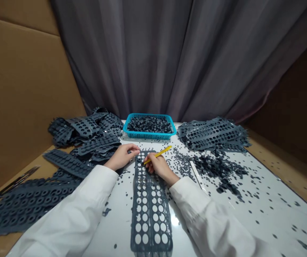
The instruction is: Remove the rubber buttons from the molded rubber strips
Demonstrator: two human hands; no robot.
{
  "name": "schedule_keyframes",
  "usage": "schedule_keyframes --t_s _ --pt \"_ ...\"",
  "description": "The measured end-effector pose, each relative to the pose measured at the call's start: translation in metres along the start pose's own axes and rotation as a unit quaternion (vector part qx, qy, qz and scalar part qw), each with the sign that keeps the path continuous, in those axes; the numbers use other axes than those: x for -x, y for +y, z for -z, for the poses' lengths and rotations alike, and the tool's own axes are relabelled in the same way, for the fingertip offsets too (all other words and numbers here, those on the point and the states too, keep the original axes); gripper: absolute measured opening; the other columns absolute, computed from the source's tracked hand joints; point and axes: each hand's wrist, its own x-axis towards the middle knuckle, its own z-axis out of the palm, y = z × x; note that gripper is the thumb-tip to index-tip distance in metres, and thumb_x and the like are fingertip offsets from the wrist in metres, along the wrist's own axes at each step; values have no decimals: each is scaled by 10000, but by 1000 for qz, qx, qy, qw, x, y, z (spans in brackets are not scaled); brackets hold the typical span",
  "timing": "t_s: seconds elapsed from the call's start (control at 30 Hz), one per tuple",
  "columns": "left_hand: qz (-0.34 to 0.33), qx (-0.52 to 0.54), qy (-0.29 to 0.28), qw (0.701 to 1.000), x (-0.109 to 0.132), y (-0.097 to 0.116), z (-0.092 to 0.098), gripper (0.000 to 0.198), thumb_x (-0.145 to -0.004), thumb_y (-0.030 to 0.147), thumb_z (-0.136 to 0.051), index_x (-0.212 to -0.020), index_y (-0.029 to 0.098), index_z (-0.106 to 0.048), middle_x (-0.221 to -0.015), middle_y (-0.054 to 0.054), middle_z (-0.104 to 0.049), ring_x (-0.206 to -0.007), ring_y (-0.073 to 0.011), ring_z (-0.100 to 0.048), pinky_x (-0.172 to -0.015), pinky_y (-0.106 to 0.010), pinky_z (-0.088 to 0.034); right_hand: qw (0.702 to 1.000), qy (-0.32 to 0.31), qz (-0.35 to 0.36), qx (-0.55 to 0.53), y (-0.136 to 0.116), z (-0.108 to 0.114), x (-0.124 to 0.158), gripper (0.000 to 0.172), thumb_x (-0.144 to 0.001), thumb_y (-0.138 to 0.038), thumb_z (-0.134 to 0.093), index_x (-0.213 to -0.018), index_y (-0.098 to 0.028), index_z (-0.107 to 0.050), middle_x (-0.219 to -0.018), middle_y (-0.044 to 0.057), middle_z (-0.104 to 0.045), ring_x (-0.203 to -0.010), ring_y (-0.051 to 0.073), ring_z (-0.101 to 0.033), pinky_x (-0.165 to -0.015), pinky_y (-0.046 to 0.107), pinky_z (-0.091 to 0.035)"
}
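Most visible holes in the dark grey perforated sheet [150, 210], which lies under the right hand [157, 166] and runs back toward the wearer, show white tabletop [115, 214], so this sheet looks nearly done; a dark ring [139, 160] remains between the hands, and what the right one covers cannot be told. That hand grips a yellow pen-shaped tool [164, 151], tip at the sheet. The left hand [123, 155], loosely spread and seemingly holding nothing, rests by its edge. Beyond both, a blue basket [149, 136] holds many dark pieces [149, 124]. Left of the left hand, ringed sheets [30, 201] seem left to do; right of the right hand lie loose bits [217, 166].
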Motion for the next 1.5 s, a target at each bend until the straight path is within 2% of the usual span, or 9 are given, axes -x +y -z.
schedule_keyframes --t_s 0.3,0.5,0.67,0.83,0.97,1.1,1.23,1.37,1.5 --pt "45 193 -97 975 5 14 -3 578 -784 634 -456 -924 91 -596 -653 0 -497 -483 -62 -297 -446 -190 -242 964 77 253 32 -37 13 19 203 -834 -395 -513 -796 -226 -407 -918 56 -681 -851 199 -632 -818 338 -459" --pt "38 161 -120 979 5 19 -11 596 -840 612 -369 -958 87 -625 -615 3 -491 -477 -72 -326 -450 -199 -277 926 56 311 208 -49 11 25 187 -771 -280 -573 -735 -228 -397 -838 49 -672 -767 187 -633 -721 277 -458" --pt "13 29 -63 998 1 11 -5 377 -849 445 -444 -901 127 -640 -874 -65 -635 -686 -151 -530 -628 -255 -406 895 92 248 358 -57 86 34 143 -716 -243 -561 -722 -220 -420 -710 21 -639 -648 177 -615 -623 248 -426" --pt "-26 -105 -49 993 2 0 -3 161 -713 241 -585 -827 151 -655 -837 -60 -638 -801 -218 -568 -742 -301 -420 788 184 143 570 -28 185 63 165 -668 -286 -575 -741 -231 -437 -575 1 -573 -495 180 -534 -507 247 -352" --pt "-49 -159 -79 983 2 -1 -8 163 -672 166 -593 -814 151 -670 -794 -51 -632 -753 -204 -578 -715 -281 -434 745 237 72 619 -14 208 83 259 -688 -460 -587 -741 -234 -472 -505 4 -528 -446 203 -503 -446 257 -305" --pt "-61 -187 -83 977 2 -1 -10 148 -702 158 -572 -813 150 -669 -789 -51 -632 -761 -195 -577 -719 -274 -432 839 264 105 464 -38 168 81 375 -812 -555 -453 -818 -195 -560 -633 88 -627 -591 234 -591 -522 298 -406" --pt "-73 -198 -82 974 1 -2 -10 113 -704 149 -581 -788 146 -657 -768 -46 -633 -740 -185 -579 -696 -259 -427 986 76 98 114 -52 83 51 465 -912 -472 -287 -1203 -167 -483 -964 121 -673 -831 201 -632 -669 296 -501" --pt "-86 -209 -76 971 3 -2 -11 111 -702 131 -570 -782 147 -644 -756 -40 -633 -727 -180 -578 -692 -258 -423 996 66 50 15 -27 13 9 331 -868 -351 -358 -896 -145 -616 -693 57 -658 -581 147 -597 -559 251 -493" --pt "-92 -218 -75 969 3 -4 -12 96 -701 176 -594 -786 157 -635 -774 -38 -630 -746 -184 -574 -705 -264 -425 992 108 63 21 0 -8 -12 313 -862 -334 -339 -741 -161 -570 -506 1 -558 -403 117 -480 -413 223 -401"
